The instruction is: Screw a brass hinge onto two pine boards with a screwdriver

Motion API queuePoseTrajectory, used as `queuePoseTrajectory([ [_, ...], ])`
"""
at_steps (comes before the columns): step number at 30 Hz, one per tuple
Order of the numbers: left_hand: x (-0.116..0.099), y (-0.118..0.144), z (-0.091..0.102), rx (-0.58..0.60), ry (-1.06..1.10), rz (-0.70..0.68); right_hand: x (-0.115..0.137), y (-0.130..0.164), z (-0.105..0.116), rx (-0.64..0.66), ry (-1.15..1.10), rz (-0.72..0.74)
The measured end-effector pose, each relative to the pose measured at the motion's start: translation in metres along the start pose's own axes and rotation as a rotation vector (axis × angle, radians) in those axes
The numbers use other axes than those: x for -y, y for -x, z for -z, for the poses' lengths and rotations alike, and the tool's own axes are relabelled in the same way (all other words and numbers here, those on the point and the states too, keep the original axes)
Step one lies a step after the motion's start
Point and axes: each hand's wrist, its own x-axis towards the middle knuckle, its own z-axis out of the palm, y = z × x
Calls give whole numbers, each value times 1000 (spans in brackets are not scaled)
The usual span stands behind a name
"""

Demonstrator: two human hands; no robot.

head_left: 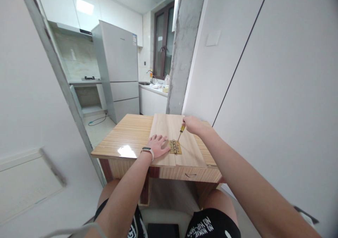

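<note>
A brass hinge (174, 147) lies unfolded across the seam between two pale wooden boards (188, 151) on the table. My right hand (194, 125) is closed around the yellow handle of a screwdriver (181, 129). The screwdriver leans, its tip down at the upper part of the hinge's right leaf. Whether a screw sits under the tip is too small to tell. My left hand (158, 145) lies flat with fingers spread on the left board, its thumb at the hinge's left leaf. A band with a dark face (146, 149) is on my left wrist.
The boards rest on a glossy wood-grain table (126, 132) with a drawer (190, 175) in front. White wall panels (253, 100) rise close on the right. Behind are a grey fridge (121, 65), a sink counter (153, 87) and a bare concrete pillar edge (182, 51).
</note>
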Motion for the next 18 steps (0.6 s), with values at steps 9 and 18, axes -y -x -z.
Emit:
queuePoseTrajectory([
  [9,-1,0,0,5,-5,-2,6,9,8,-4,73,-43],
  [18,1,-1,-2,-24,-10,-23,10,5,0,-75,87,-98],
])
